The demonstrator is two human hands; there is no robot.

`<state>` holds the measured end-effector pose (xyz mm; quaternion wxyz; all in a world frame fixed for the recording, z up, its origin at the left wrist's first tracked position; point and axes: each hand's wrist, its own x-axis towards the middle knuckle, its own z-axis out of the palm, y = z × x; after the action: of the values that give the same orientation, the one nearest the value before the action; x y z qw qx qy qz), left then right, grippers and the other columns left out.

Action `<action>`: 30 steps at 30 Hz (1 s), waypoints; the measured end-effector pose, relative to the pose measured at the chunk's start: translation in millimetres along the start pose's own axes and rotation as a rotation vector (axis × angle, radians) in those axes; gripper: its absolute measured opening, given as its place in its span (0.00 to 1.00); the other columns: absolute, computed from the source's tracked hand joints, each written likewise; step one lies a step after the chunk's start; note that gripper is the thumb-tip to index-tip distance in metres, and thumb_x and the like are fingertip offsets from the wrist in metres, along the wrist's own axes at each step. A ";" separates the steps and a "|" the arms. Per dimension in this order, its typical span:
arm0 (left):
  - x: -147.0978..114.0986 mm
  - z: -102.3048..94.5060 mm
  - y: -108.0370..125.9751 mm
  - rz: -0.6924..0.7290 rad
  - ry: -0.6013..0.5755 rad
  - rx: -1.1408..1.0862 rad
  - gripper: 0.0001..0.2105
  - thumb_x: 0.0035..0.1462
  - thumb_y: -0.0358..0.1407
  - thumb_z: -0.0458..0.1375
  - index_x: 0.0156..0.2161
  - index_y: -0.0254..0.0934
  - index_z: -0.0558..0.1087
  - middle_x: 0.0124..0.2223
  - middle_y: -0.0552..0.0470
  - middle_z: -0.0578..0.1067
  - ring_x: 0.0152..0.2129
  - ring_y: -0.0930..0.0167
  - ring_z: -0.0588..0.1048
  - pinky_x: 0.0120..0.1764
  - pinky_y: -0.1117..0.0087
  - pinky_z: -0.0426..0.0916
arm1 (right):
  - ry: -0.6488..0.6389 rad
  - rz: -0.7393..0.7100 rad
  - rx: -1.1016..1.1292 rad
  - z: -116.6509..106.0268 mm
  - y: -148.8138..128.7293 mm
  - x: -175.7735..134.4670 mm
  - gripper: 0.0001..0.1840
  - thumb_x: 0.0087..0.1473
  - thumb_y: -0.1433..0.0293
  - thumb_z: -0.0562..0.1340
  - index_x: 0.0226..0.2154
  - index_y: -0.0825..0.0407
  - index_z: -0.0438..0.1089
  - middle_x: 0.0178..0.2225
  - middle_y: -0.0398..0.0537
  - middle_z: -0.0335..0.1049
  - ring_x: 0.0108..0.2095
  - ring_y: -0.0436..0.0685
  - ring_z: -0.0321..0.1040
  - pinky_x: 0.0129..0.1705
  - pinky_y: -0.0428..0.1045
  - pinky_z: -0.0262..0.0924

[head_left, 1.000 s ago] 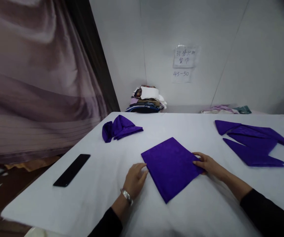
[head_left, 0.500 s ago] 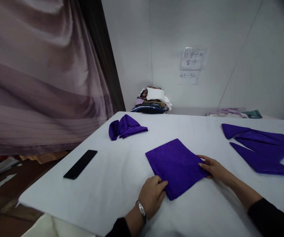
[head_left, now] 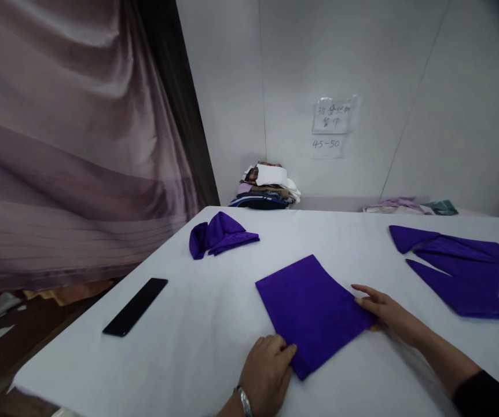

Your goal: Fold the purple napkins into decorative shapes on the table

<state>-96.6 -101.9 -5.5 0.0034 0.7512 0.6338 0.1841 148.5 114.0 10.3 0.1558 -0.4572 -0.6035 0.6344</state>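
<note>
The left hand (head_left: 269,373), with one silver bracelet (head_left: 244,401), is nearest. It is bent in, and its fingers pinch the edge of one purple square (head_left: 314,313) by the near corner. The right hand (head_left: 386,315) reaches in from the side, fingers gripping the right corner, thumb on top. The square lies between them on one white bench (head_left: 197,324). One flat black thing (head_left: 135,307) lies left. Farther are a purple bundle (head_left: 227,233) and purple cloths (head_left: 470,266), too overlapped to count. Behind are one clothes pile (head_left: 267,188) and two paper signs (head_left: 331,119).
</note>
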 end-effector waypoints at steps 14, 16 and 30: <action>0.8 31.7 -24.5 0.144 0.335 0.153 0.06 0.47 0.26 0.56 0.26 0.41 0.67 0.27 0.60 0.70 0.25 0.74 0.64 0.28 0.70 0.55 | -0.054 -0.124 0.020 7.3 6.5 -18.8 0.37 0.44 0.56 0.61 0.56 0.48 0.53 0.25 0.41 0.63 0.19 0.48 0.57 0.18 0.43 0.52; -1.4 19.0 -29.6 0.071 0.285 0.131 0.09 0.46 0.24 0.54 0.30 0.42 0.68 0.31 0.59 0.71 0.27 0.74 0.66 0.31 0.70 0.57 | -0.047 -0.102 0.006 11.7 10.7 -31.0 0.33 0.42 0.56 0.62 0.52 0.47 0.60 0.24 0.40 0.62 0.20 0.48 0.57 0.19 0.43 0.53; 9.8 14.3 2.9 0.104 0.047 -0.001 0.22 0.44 0.45 0.61 0.45 0.41 0.67 0.43 0.53 0.72 0.38 0.67 0.68 0.39 0.66 0.62 | -0.139 -0.238 -0.183 12.3 17.1 -61.4 0.26 0.42 0.66 0.60 0.47 0.47 0.66 0.28 0.45 0.67 0.28 0.54 0.64 0.32 0.50 0.63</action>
<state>-88.5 -89.8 -15.5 -0.0206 0.7786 0.5938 0.2018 177.8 56.5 17.0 0.1455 -0.3499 -0.7179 0.5839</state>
